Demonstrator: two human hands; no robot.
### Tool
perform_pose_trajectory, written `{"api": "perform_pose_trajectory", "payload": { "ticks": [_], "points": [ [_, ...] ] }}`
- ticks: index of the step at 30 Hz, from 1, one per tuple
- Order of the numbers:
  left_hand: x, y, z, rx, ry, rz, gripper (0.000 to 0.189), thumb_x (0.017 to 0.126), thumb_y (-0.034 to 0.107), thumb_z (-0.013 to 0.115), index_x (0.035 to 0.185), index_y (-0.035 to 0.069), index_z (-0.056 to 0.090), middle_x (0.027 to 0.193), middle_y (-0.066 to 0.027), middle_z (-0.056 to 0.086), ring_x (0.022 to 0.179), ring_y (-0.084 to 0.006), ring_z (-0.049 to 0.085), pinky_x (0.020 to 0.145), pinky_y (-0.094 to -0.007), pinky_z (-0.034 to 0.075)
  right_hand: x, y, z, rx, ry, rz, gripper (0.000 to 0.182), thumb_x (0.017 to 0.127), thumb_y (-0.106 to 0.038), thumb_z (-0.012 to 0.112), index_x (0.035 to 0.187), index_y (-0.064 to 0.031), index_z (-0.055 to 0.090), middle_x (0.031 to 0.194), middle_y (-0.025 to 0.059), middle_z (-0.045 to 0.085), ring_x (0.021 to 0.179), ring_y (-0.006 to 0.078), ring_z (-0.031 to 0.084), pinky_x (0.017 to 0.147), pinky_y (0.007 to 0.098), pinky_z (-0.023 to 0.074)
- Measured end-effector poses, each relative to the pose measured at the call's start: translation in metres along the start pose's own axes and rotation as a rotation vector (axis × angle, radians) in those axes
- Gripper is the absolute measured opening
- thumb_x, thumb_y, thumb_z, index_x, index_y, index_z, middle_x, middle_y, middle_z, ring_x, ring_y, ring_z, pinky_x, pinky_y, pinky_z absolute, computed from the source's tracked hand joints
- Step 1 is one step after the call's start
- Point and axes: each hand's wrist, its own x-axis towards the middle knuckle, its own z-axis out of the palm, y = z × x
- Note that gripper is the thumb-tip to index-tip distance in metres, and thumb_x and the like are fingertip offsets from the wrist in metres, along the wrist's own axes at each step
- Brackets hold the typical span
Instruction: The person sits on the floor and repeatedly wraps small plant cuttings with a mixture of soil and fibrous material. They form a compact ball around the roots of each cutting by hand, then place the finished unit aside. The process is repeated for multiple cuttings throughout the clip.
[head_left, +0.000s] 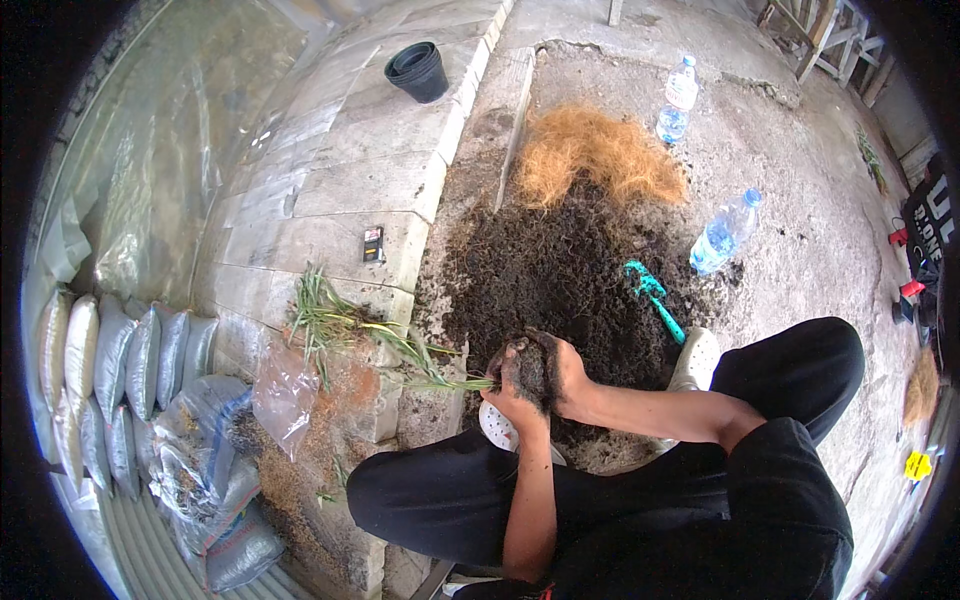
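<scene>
Between them, my left hand (514, 386) and my right hand (568, 373) clasp a clump of dark soil and roots (532, 373). Green leaves (471, 384) stick out of it to the left, past my left hand. Both hands are smeared with soil and sit over the near edge of a wide heap of dark potting soil (555, 277). A teal hand trowel (667, 318) lies on the heap's right side, its blade dusted with soil. Orange-brown coconut fibre (600, 154) is piled at the heap's far end. More long-leaved plants (322, 307) lie on the ledge at the left.
Two plastic water bottles (726, 231) (678, 101) stand right of the heap. Black nested pots (418, 73) and a small box (373, 245) are on the ledge. Filled bags (142, 360) and clear plastic (285, 394) lie at the left. My white clogs (694, 358) flank the soil.
</scene>
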Motion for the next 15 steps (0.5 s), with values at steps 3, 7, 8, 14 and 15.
{"api": "perform_pose_trajectory", "payload": {
  "ticks": [3,7,8,14,15],
  "points": [
    [0.008,0.000,0.001,0.187,-0.063,0.059,0.030,0.086,0.011,0.063,0.110,-0.005,0.054,0.103,-0.0141,0.063,0.088,-0.0182,0.062,0.077,-0.0309,0.052,0.007,-0.006,0.000,0.119,-0.080,0.108,0.025,0.093,-0.022,0.042,0.097,-0.0051,0.061,0.090,0.0062,0.066,0.080,0.0181,0.063,0.075,0.0309,0.0509],
    [-0.001,0.043,0.055,0.472,-0.246,0.251,0.050,0.086,0.013,0.063,0.128,-0.004,0.045,0.117,-0.0150,0.058,0.102,-0.0185,0.057,0.088,-0.0315,0.046,0.001,-0.026,0.015,0.184,-0.185,0.224,0.025,0.091,-0.024,0.044,0.093,-0.0080,0.062,0.090,0.0050,0.066,0.078,0.0185,0.063,0.075,0.0330,0.0511],
    [0.007,0.036,0.045,0.582,-0.219,0.273,0.047,0.086,0.017,0.062,0.128,-0.001,0.050,0.111,-0.0111,0.060,0.098,-0.0187,0.057,0.087,-0.0333,0.046,0.005,-0.026,0.008,0.152,-0.124,0.239,0.025,0.090,-0.025,0.044,0.093,-0.0082,0.062,0.090,0.0049,0.066,0.077,0.0187,0.063,0.075,0.0336,0.0511],
    [0.002,0.037,0.047,0.397,-0.160,0.031,0.052,0.087,0.028,0.062,0.129,0.000,0.046,0.112,-0.0111,0.057,0.099,-0.0208,0.057,0.086,-0.0348,0.047,0.009,-0.034,0.018,0.136,0.022,0.198,0.026,0.089,-0.026,0.047,0.093,-0.0071,0.063,0.089,0.0054,0.066,0.077,0.0187,0.062,0.074,0.0335,0.0507],
    [0.000,0.036,0.048,0.359,-0.158,-0.010,0.053,0.087,0.029,0.062,0.129,0.001,0.046,0.113,-0.0113,0.056,0.100,-0.0213,0.057,0.086,-0.0353,0.047,0.005,-0.036,0.022,0.140,0.045,0.147,0.025,0.090,-0.025,0.047,0.094,-0.0062,0.063,0.089,0.0057,0.066,0.078,0.0184,0.062,0.075,0.0328,0.0505]
  ]
}}
